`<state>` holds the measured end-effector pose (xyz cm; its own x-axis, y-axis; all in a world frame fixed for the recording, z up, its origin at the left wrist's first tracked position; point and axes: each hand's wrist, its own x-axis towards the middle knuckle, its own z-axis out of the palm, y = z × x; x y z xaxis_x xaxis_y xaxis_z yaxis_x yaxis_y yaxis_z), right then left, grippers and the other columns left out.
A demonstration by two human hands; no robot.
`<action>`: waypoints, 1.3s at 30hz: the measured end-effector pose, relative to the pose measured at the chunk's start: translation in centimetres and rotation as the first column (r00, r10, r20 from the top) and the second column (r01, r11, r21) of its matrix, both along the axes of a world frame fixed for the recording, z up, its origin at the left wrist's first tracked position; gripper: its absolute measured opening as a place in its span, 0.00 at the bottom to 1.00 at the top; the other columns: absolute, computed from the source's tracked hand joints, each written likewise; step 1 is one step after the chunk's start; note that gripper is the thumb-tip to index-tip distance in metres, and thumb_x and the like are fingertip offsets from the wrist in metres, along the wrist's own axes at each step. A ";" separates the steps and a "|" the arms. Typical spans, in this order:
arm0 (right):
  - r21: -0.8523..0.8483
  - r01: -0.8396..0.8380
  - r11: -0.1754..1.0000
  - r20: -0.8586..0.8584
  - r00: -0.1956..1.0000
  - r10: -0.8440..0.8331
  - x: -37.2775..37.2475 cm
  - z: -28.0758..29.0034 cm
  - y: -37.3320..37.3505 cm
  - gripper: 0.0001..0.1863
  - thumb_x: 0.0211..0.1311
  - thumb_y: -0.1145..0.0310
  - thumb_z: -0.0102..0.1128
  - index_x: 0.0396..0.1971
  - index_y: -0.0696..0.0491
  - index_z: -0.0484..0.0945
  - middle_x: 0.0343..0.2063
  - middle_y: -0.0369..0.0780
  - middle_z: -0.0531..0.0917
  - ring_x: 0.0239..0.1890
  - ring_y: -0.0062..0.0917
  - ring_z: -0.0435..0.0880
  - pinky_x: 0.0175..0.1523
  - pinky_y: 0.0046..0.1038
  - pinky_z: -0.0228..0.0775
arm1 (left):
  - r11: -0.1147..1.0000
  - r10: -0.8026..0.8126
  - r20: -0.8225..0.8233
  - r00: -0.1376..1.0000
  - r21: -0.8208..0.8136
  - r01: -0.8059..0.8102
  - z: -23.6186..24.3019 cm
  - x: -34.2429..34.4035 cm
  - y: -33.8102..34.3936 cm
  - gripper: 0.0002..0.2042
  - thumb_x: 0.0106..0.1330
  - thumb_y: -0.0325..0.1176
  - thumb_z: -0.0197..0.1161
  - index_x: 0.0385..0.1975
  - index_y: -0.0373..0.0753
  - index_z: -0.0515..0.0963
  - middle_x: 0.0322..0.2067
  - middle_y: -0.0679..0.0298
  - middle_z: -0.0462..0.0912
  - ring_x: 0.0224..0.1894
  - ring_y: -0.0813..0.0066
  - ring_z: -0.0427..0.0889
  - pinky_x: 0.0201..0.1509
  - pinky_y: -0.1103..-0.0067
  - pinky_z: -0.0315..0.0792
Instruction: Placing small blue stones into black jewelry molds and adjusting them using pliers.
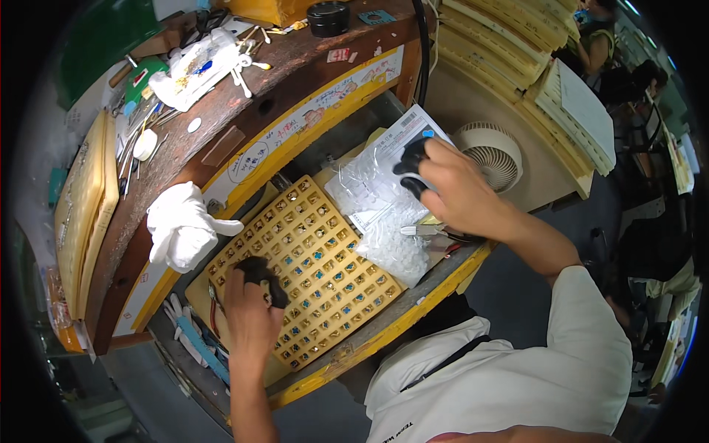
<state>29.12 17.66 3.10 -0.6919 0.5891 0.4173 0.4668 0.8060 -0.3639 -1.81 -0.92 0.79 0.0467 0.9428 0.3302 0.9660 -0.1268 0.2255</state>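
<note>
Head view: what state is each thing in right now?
Drawer, pulled open
Gridded tray, some cells holding blue pieces
Clear bag, holding white bits
White glove, unworn
Fan, spinning or still: cannot tell
Left hand, at the tray
Right hand, fingers bent

Noted at 1 o'clock: barcode and printed lines on white sheet (412,127). At 10 to 11: handwriting, partly ringed by an oval, on white-and-yellow strip (303,115). At 12: digits on red-and-white sticker (338,55). At 6: dark lettering, partly visible, on white shirt (502,380).
</note>
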 end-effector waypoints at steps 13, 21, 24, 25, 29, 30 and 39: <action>-0.303 -0.046 0.952 0.254 0.959 0.127 -3.5 -1.7 4.7 0.08 0.46 0.74 0.60 0.22 0.62 0.71 0.21 0.54 0.77 0.31 0.52 0.78 0.37 0.48 0.67 | 0.951 -0.132 0.508 0.851 -0.176 0.253 -1.0 7.5 8.3 0.20 0.52 0.15 0.58 0.47 0.30 0.67 0.36 0.41 0.76 0.41 0.38 0.75 0.45 0.58 0.69; -0.250 -0.138 0.958 0.375 0.899 0.228 -4.5 -1.7 5.8 0.07 0.44 0.75 0.60 0.18 0.62 0.73 0.17 0.54 0.76 0.27 0.51 0.78 0.34 0.47 0.67 | 0.962 -0.125 0.545 0.829 -0.139 0.236 -2.4 7.3 8.5 0.17 0.52 0.15 0.56 0.44 0.29 0.65 0.35 0.42 0.76 0.41 0.38 0.75 0.44 0.58 0.69; -0.136 -0.154 0.979 0.360 0.913 0.194 -5.3 -2.0 5.8 0.09 0.45 0.72 0.61 0.16 0.61 0.75 0.16 0.53 0.77 0.25 0.50 0.79 0.33 0.46 0.68 | 0.948 -0.076 0.557 0.827 -0.217 0.233 -2.1 7.3 8.5 0.17 0.54 0.16 0.54 0.45 0.29 0.65 0.36 0.41 0.76 0.41 0.39 0.76 0.46 0.59 0.70; -0.134 -0.150 0.980 0.360 0.914 0.189 -5.5 -2.1 5.8 0.09 0.45 0.72 0.61 0.16 0.61 0.75 0.16 0.53 0.77 0.25 0.50 0.79 0.33 0.46 0.68 | 0.947 -0.080 0.556 0.827 -0.215 0.237 -2.3 7.3 8.5 0.17 0.54 0.16 0.54 0.45 0.29 0.65 0.36 0.41 0.76 0.41 0.39 0.76 0.46 0.59 0.70; -0.113 -0.142 0.983 0.276 0.946 0.168 -6.0 -2.3 6.2 0.14 0.49 0.66 0.59 0.15 0.63 0.75 0.15 0.55 0.75 0.23 0.51 0.78 0.31 0.45 0.69 | 0.972 -0.149 0.590 0.793 -0.061 0.228 -2.5 7.2 8.5 0.17 0.54 0.18 0.57 0.44 0.29 0.65 0.36 0.42 0.72 0.42 0.38 0.73 0.46 0.58 0.68; -0.159 -0.127 0.979 0.257 0.952 0.165 -5.8 -2.3 6.4 0.15 0.50 0.65 0.58 0.15 0.64 0.75 0.15 0.56 0.74 0.22 0.51 0.78 0.31 0.45 0.68 | 0.971 -0.139 0.640 0.755 -0.060 0.230 -2.3 7.2 8.5 0.18 0.54 0.17 0.57 0.47 0.29 0.66 0.38 0.42 0.72 0.43 0.39 0.73 0.48 0.58 0.68; -0.200 -0.078 0.977 -0.096 0.994 0.059 -1.7 0.0 2.3 0.11 0.58 0.67 0.59 0.35 0.59 0.82 0.19 0.49 0.79 0.22 0.43 0.79 0.31 0.37 0.71 | 0.984 -0.100 0.830 0.548 0.000 0.179 -2.7 6.9 8.2 0.13 0.61 0.20 0.56 0.45 0.29 0.67 0.48 0.44 0.72 0.49 0.51 0.78 0.55 0.65 0.73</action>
<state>27.39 20.00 3.10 -0.6990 0.6203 0.3557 0.3713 0.7400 -0.5608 5.12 7.26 -1.94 -0.0754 0.9719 0.2229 0.3226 -0.1877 0.9277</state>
